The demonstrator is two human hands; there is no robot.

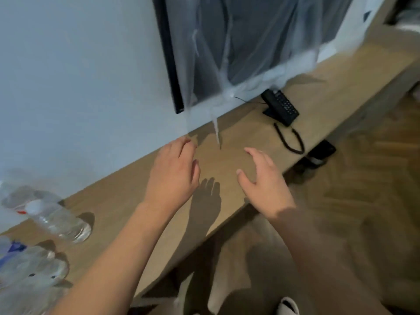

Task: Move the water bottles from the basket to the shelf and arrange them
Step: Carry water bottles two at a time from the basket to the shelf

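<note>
While both hands hover over the wooden shelf (227, 160), the left hand (175, 176) and the right hand (263, 178) have their grip apart, fingers relaxed, holding nothing. Water bottles (56, 219) stand on the shelf far to the left, well apart from both hands. A black telephone (280, 108) sits beyond the right hand.

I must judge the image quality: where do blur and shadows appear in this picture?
Head view: motion blur smears the water bottles at the lower left and the floor at right; both hands, left hand and right hand, stay fairly sharp; the left hand throws a dark shadow on the shelf.
</note>
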